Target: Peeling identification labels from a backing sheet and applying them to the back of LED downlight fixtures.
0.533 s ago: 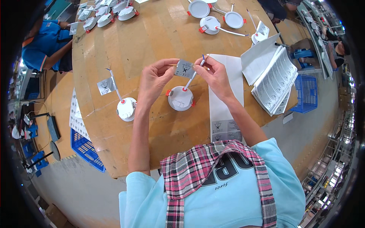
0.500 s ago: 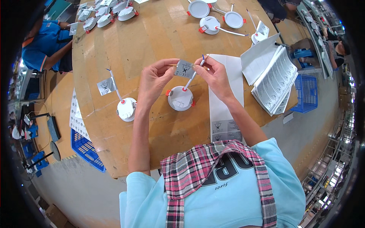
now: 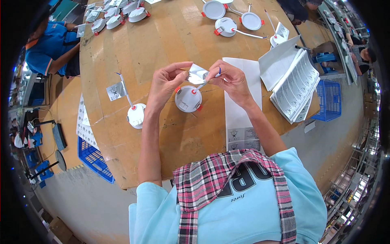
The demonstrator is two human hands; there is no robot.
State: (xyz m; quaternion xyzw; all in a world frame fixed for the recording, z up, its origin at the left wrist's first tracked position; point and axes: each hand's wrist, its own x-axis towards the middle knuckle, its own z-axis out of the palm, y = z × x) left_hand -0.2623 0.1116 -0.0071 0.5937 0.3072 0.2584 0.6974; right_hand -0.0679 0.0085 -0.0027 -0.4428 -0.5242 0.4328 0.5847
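Observation:
Between my hands a silver sticker label (image 3: 197,74) is bent and shiny, its print mostly turned away. My left hand (image 3: 164,84) pinches its left end between thumb and fingers. My right hand (image 3: 233,83) closes on its right end, together with the white cable (image 3: 199,88) of a round downlight (image 3: 186,100). A blue wire tip pokes out above the right fingers. That downlight lies back side up on the table, red clips at its edge. Left of my left forearm sits another white downlight (image 3: 137,116), its cable bearing a flat silver label (image 3: 116,91).
A white sheet strip with printed labels (image 3: 243,136) lies under my right forearm. Beyond it is a stack of label sheets (image 3: 294,87). Several downlights (image 3: 226,27) lie at the far side, more at the far left (image 3: 118,14). A co-worker in blue (image 3: 50,46) is at the left.
The label has gone from flat and facing up to bent around the cable. The downlight has shifted slightly left and turned. My right hand has closed further round the cable.

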